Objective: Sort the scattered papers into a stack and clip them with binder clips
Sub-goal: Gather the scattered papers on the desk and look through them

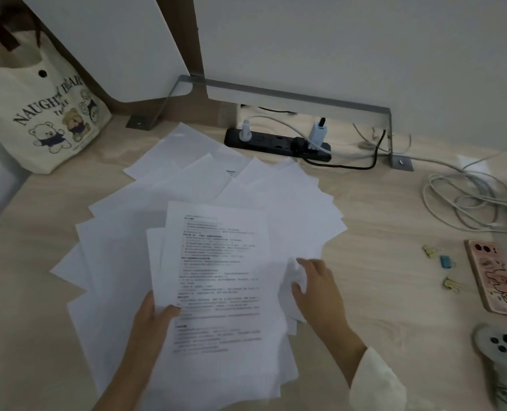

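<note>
The papers (205,221) are spread in a loose fan over the middle of the tabletop (379,262), their corners pointing in many directions, and only a few sheets have been gathered so far. A small bundle headed by a printed sheet (216,262) is pinched at its lower left edge by the left hand (154,318), thumb on top and fingers hidden underneath; its long axis runs away from the person, tilted slightly to the right. The right hand (317,289) is closed on the curled corner of a loose sheet just to the right of that bundle, the paper being bunched between the fingers. The sheets not yet collected lie mostly beyond and to the left of the two hands, so the far ones are judged to call for a reach forward over the held bundle, with the left hand nearer the left-side sheets and the right hand nearer those at the upper right. The binder clips (447,262), three small ones, lie well apart from the papers on the right side of the tabletop, just beside a phone (492,277), and are clearly nearer the right hand. Clipping is judged to be some way off, since the stack is barely begun.
</note>
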`<state>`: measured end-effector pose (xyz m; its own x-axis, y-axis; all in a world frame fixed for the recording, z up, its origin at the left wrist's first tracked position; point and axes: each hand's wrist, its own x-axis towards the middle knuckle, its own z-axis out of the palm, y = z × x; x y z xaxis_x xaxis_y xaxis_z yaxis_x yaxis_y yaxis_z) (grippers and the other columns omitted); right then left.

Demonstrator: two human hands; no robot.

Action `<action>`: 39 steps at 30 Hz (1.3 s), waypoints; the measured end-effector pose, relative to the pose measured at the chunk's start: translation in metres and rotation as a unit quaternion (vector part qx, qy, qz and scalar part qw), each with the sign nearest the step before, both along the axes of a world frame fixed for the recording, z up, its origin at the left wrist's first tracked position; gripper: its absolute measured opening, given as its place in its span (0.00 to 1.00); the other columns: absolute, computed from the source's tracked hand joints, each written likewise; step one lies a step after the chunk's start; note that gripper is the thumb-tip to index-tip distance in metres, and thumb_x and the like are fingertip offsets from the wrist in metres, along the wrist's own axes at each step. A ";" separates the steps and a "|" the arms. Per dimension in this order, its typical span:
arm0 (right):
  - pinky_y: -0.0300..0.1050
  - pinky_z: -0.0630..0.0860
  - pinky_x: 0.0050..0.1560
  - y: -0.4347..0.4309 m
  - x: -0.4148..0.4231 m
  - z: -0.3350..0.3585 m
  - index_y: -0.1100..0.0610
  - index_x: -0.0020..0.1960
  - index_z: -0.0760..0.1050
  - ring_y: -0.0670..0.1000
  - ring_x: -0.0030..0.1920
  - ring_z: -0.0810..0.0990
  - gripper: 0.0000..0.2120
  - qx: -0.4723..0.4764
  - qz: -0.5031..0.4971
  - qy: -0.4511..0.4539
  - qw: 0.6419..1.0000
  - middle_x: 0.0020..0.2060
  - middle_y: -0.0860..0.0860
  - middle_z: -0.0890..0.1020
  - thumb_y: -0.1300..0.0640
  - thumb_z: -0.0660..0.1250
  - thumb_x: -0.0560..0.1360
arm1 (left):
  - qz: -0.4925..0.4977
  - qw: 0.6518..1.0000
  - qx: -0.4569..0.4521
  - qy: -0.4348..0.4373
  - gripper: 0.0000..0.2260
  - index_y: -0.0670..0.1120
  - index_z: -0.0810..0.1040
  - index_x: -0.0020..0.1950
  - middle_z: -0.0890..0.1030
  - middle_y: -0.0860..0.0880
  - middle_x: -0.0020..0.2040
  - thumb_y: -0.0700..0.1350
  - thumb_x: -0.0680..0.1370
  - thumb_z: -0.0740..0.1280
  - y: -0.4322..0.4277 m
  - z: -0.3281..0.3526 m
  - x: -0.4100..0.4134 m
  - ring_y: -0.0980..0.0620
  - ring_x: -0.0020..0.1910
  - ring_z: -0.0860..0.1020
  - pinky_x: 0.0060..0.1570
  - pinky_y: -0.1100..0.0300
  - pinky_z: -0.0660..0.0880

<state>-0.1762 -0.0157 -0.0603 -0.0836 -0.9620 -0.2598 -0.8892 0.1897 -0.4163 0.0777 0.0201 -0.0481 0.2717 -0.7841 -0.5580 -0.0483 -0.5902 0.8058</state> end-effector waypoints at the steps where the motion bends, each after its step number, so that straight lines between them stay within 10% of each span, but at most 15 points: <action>1: 0.45 0.63 0.67 -0.009 -0.002 0.001 0.56 0.72 0.61 0.56 0.70 0.64 0.25 -0.009 0.041 0.038 0.998 0.70 0.54 0.65 0.55 0.59 0.75 | 0.008 1.000 -0.008 -0.010 0.16 0.48 0.71 0.62 0.77 0.47 0.53 0.36 0.76 0.63 -0.003 0.004 0.008 0.45 0.52 0.76 0.52 0.54 0.69; 6: 0.50 0.40 0.74 -0.048 0.002 -0.001 0.58 0.75 0.39 0.61 0.76 0.45 0.35 -0.018 0.300 0.221 0.928 0.75 0.62 0.42 0.67 0.57 0.76 | 0.038 0.997 0.015 -0.069 0.14 0.43 0.72 0.62 0.76 0.45 0.53 0.36 0.77 0.61 -0.020 0.004 0.046 0.45 0.50 0.73 0.51 0.52 0.68; 11: 0.56 0.53 0.73 -0.060 0.008 -0.004 0.62 0.75 0.39 0.66 0.71 0.58 0.33 0.037 0.408 0.344 0.845 0.72 0.71 0.51 0.64 0.56 0.78 | 0.041 0.992 0.067 -0.099 0.12 0.40 0.71 0.60 0.74 0.44 0.53 0.38 0.77 0.61 -0.027 -0.014 0.062 0.45 0.50 0.71 0.52 0.51 0.66; 15: 0.54 0.76 0.57 -0.063 0.004 -0.014 0.63 0.68 0.68 0.65 0.53 0.80 0.35 -0.042 0.416 0.383 0.824 0.57 0.72 0.76 0.58 0.75 0.64 | 0.061 0.992 0.091 -0.069 0.09 0.42 0.72 0.56 0.74 0.44 0.53 0.38 0.76 0.61 -0.027 -0.017 0.062 0.45 0.51 0.71 0.52 0.51 0.66; 20: 0.47 0.80 0.42 -0.060 -0.008 -0.030 0.61 0.60 0.69 0.60 0.42 0.84 0.40 -0.090 0.414 0.325 0.845 0.48 0.65 0.83 0.53 0.80 0.52 | 0.078 0.992 0.094 -0.040 0.07 0.43 0.73 0.53 0.75 0.44 0.51 0.38 0.76 0.61 -0.025 -0.014 0.064 0.44 0.50 0.72 0.51 0.52 0.66; 32: 0.53 0.79 0.50 -0.063 -0.016 -0.015 0.57 0.41 0.83 0.54 0.42 0.85 0.21 -0.220 0.371 0.193 0.881 0.39 0.54 0.85 0.69 0.79 0.50 | 0.090 0.993 0.069 -0.027 0.08 0.44 0.73 0.54 0.76 0.45 0.52 0.38 0.77 0.61 -0.021 -0.015 0.062 0.45 0.50 0.73 0.51 0.53 0.66; 39: 0.50 0.65 0.65 -0.077 -0.035 0.032 0.61 0.44 0.78 0.59 0.44 0.81 0.10 -0.307 0.143 0.146 0.930 0.39 0.56 0.82 0.72 0.69 0.67 | 0.081 0.995 0.058 -0.026 0.11 0.44 0.73 0.58 0.77 0.43 0.55 0.37 0.77 0.61 -0.015 -0.015 0.060 0.43 0.51 0.74 0.53 0.51 0.68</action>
